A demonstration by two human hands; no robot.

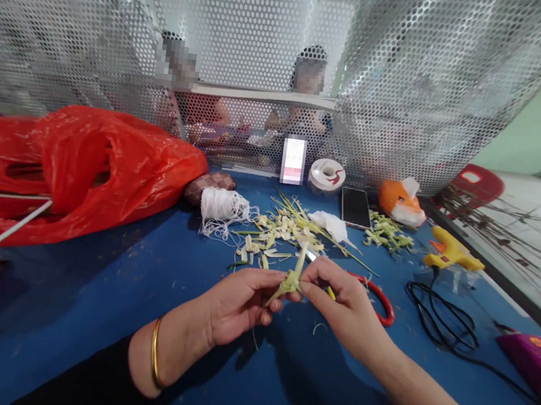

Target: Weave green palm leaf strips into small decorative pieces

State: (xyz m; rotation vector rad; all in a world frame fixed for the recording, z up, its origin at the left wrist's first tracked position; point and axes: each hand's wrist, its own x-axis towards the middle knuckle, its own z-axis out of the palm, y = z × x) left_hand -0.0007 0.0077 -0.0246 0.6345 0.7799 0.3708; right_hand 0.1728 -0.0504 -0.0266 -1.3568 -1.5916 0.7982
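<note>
Between my two hands is a small piece folded from pale green leaf strips [292,280], with one strip sticking up from it. My left hand [243,301], with a gold bangle at the wrist, grips its lower left side between thumb and fingers. At its right side my right hand [342,297] pinches the piece with thumb and forefinger. Just behind my right hand lie red-handled scissors [386,305], their handle partly hidden. Beyond my hands a heap of cut pale leaf strips [287,224] is spread on the blue tabletop [199,384].
A red plastic bag [131,166] fills the left, beside a white thread bundle [223,204]. Farther back are a tape roll [327,173], a dark phone [356,208] and an orange tissue pack [401,202]. A yellow glue gun [454,251] with black cord lies right. Perforated sheeting [252,29] stands behind.
</note>
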